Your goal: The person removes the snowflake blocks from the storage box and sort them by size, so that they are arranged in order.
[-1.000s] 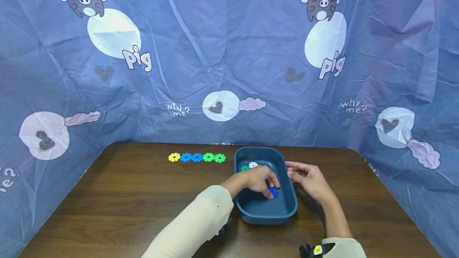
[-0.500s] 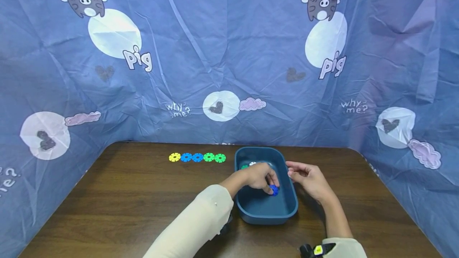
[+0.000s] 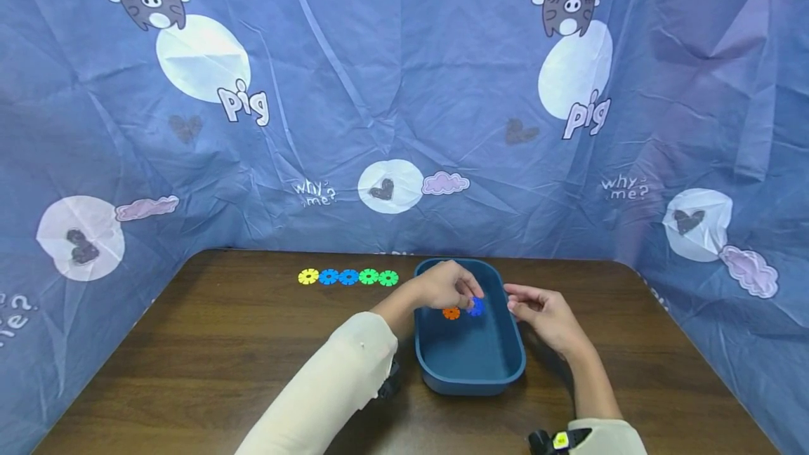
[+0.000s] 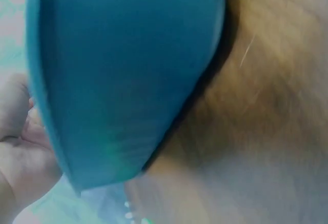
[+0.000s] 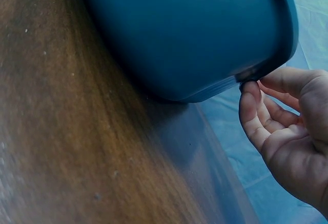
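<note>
My left hand (image 3: 444, 285) is over the dark blue plastic box (image 3: 470, 389), pinching a blue notched disc (image 3: 477, 307) between thumb and fingers. An orange notched disc (image 3: 451, 313) shows on the box floor beside the fingers. Part of the box's far end is hidden by that hand. At the right long side my right hand (image 3: 548, 318) grips the box rim with thumb and index finger, as the right wrist view shows the fingers (image 5: 251, 101) right at the edge. In the left wrist view the box's outer wall (image 4: 128, 60) covers most of the left fingers.
Left of the box, at the back of the brown wooden table (image 3: 253, 343), a row of notched discs runs sideways: one yellow (image 3: 308, 277), two blue (image 3: 348, 277), two green (image 3: 388, 278). A blue printed cloth (image 3: 404, 90) hangs behind the table.
My left hand has lifted the blue disc and carried it toward the box's far end. The orange disc has come into view, while the green and white ones are now hidden. The right hand stays still.
</note>
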`<state>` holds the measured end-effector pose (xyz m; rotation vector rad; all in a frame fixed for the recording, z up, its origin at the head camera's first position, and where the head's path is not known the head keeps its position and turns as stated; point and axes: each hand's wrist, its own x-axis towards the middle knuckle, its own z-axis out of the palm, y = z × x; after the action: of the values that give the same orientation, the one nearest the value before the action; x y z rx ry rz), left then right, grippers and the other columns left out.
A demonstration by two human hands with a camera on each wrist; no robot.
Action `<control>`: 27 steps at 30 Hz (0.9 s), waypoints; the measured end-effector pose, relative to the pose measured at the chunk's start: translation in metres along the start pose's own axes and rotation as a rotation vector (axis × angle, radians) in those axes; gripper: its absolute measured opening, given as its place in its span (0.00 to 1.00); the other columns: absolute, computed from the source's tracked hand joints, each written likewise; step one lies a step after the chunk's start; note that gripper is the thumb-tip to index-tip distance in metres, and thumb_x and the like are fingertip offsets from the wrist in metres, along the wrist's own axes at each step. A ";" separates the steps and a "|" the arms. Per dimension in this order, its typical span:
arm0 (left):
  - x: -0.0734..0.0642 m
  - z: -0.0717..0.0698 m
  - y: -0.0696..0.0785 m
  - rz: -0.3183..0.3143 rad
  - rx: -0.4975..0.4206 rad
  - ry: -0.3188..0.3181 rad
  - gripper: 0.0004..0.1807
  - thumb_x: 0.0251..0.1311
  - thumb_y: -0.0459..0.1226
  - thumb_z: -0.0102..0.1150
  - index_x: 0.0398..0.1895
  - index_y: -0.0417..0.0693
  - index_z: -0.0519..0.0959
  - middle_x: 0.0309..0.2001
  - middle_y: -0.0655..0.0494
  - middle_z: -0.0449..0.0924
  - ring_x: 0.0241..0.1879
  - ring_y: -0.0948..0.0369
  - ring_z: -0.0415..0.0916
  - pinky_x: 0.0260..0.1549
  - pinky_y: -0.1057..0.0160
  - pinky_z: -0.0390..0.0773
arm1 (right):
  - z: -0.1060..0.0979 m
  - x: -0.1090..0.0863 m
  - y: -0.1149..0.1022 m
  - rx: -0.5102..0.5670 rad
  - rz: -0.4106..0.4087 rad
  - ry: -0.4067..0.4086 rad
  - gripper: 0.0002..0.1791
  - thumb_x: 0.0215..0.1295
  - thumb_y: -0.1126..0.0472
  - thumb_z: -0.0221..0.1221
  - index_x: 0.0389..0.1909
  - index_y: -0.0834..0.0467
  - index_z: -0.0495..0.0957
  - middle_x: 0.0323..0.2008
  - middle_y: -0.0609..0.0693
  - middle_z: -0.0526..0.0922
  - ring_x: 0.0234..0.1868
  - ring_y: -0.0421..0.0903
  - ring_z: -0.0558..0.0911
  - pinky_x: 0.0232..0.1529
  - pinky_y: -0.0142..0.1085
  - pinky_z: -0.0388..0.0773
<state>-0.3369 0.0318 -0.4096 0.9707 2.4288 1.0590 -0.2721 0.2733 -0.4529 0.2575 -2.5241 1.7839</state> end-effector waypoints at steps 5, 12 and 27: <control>-0.006 -0.016 -0.005 -0.012 -0.015 0.080 0.08 0.64 0.28 0.66 0.45 0.43 0.88 0.35 0.57 0.87 0.35 0.65 0.83 0.37 0.68 0.82 | 0.001 0.001 0.000 0.006 -0.006 0.005 0.21 0.71 0.67 0.62 0.62 0.71 0.77 0.48 0.66 0.84 0.42 0.40 0.85 0.43 0.32 0.84; -0.017 -0.041 -0.013 -0.007 -0.011 0.168 0.09 0.65 0.28 0.63 0.45 0.44 0.87 0.35 0.56 0.87 0.36 0.63 0.82 0.36 0.67 0.81 | 0.001 0.002 0.001 -0.007 -0.010 0.003 0.21 0.71 0.67 0.62 0.62 0.71 0.77 0.47 0.66 0.84 0.41 0.39 0.85 0.43 0.32 0.84; -0.055 -0.090 -0.051 -0.101 -0.061 0.322 0.12 0.63 0.24 0.58 0.47 0.35 0.85 0.38 0.47 0.88 0.36 0.56 0.84 0.32 0.64 0.82 | 0.000 -0.001 -0.001 -0.010 0.014 0.010 0.21 0.72 0.66 0.62 0.62 0.70 0.77 0.47 0.64 0.85 0.41 0.41 0.85 0.43 0.32 0.83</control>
<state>-0.3679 -0.0787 -0.3850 0.6937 2.6458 1.3319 -0.2714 0.2728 -0.4518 0.2304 -2.5333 1.7720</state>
